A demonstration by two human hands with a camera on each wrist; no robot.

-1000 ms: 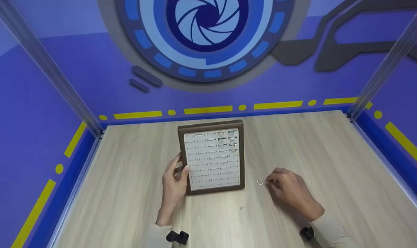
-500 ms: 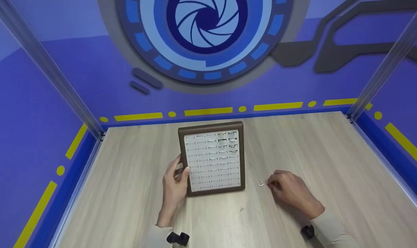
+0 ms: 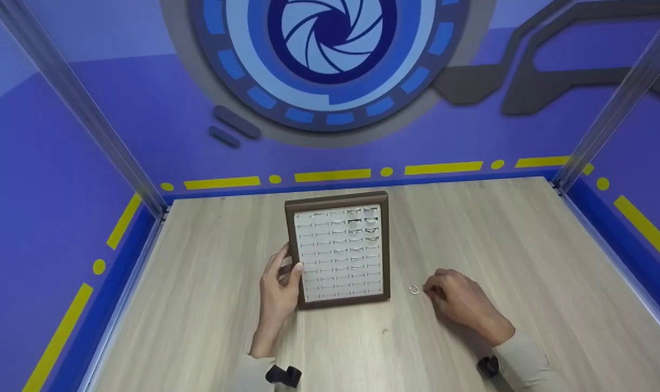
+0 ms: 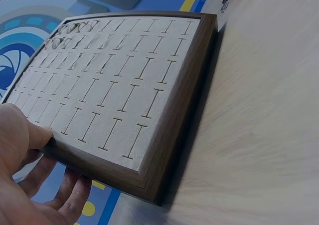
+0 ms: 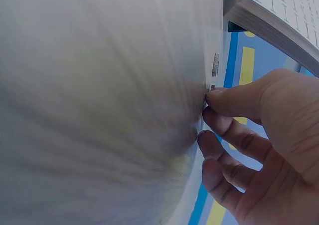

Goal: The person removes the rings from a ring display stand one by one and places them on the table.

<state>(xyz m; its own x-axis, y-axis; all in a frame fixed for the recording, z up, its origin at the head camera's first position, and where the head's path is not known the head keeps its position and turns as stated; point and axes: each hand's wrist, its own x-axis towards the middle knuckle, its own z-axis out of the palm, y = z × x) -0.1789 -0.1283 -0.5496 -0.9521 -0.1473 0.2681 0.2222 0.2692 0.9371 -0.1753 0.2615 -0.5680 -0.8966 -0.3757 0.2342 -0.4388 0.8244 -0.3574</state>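
My left hand [image 3: 278, 294] grips the left edge of a brown-framed ring display [image 3: 385, 261], thumb on the front and fingers behind. The display leans back, its white slotted pad [image 4: 112, 88] facing me. Several rings [image 3: 371, 220] sit in slots at its upper right. On the table right of the display lies a silver ring [image 3: 414, 289]. Just beside it my right hand [image 3: 465, 302] rests its fingertips on the tabletop. In the right wrist view, thumb and forefinger pinch a small metallic piece [image 5: 212, 87], seemingly another ring, mostly hidden by the fingers.
The light wood table [image 3: 199, 305] runs back to a blue printed wall [image 3: 330, 155] with yellow dashes. Metal posts [image 3: 607, 128] stand at the rear corners. Both wrists carry black straps [image 3: 283, 375].
Both hands, the display and the loose ring keep practically the same places. The head view shifts slightly; the right fingertips draw a touch away from the loose ring.
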